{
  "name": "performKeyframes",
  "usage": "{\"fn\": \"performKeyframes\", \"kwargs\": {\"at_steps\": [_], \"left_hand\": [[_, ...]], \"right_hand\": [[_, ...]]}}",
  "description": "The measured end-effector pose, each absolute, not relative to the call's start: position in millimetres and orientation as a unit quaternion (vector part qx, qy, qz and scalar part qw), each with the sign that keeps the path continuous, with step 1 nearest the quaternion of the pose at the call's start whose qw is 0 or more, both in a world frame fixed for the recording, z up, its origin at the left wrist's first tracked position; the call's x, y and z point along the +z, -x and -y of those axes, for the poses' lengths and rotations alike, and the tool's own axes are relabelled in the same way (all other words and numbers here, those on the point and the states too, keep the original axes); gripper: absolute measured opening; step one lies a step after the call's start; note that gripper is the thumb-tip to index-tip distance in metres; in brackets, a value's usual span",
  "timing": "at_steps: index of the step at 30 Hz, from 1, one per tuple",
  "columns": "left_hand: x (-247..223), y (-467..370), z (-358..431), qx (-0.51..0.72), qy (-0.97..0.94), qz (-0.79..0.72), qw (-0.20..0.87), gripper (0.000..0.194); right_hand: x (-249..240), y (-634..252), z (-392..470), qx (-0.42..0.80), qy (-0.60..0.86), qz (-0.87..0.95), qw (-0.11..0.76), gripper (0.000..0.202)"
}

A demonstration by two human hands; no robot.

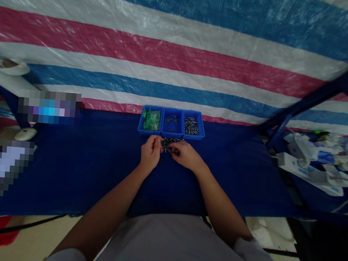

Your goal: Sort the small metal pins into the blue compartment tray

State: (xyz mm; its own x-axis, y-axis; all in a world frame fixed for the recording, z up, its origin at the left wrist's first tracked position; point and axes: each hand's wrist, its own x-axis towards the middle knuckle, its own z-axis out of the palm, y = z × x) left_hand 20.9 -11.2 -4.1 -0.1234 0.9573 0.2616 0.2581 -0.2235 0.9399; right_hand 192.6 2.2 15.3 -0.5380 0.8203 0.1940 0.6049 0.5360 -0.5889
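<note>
A small pile of thin, dark metal screws (169, 140) lies on the blue table just in front of three joined blue bins. My left hand (152, 149) is closed at the pile's left side, thumb and fingers pinched together on screws. From the right, my right hand (186, 153) reaches into the same pile, its fingers curled around several screws. The left bin (140, 124) holds green plastic packets (152, 120). A few loose screws (171, 120) lie in the middle bin (174, 129), while the right bin (201, 129) contains many more.
A striped plastic sheet (179, 58) hangs behind the blue table (98, 173). White boxes and wrappings (309, 169) sit on the right beyond a blue metal frame (283, 119). Blurred-out items and a white tubular object (12, 77) stand at the left.
</note>
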Motion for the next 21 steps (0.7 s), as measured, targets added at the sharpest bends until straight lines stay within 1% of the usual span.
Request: {"fn": "performKeyframes", "kwargs": {"at_steps": [6,11,16,21], "left_hand": [[-5.4,-20.7,10.7,0.530,-0.576,-0.530,0.326,0.027],[-5.9,-20.7,10.6,0.530,-0.578,-0.528,0.327,0.026],[-5.4,-20.4,10.9,0.522,-0.582,-0.529,0.329,0.026],[-5.7,-21.0,10.8,0.502,-0.610,-0.519,0.327,0.022]], "right_hand": [[19.5,-192.7,-0.9,0.240,0.438,0.835,0.231,0.038],[18.6,-191.9,-0.2,0.255,0.454,0.813,0.262,0.040],[17.0,-190.2,1.1,0.309,0.450,0.767,0.337,0.038],[18.9,-188.3,1.7,0.326,0.442,0.722,0.421,0.029]]}}
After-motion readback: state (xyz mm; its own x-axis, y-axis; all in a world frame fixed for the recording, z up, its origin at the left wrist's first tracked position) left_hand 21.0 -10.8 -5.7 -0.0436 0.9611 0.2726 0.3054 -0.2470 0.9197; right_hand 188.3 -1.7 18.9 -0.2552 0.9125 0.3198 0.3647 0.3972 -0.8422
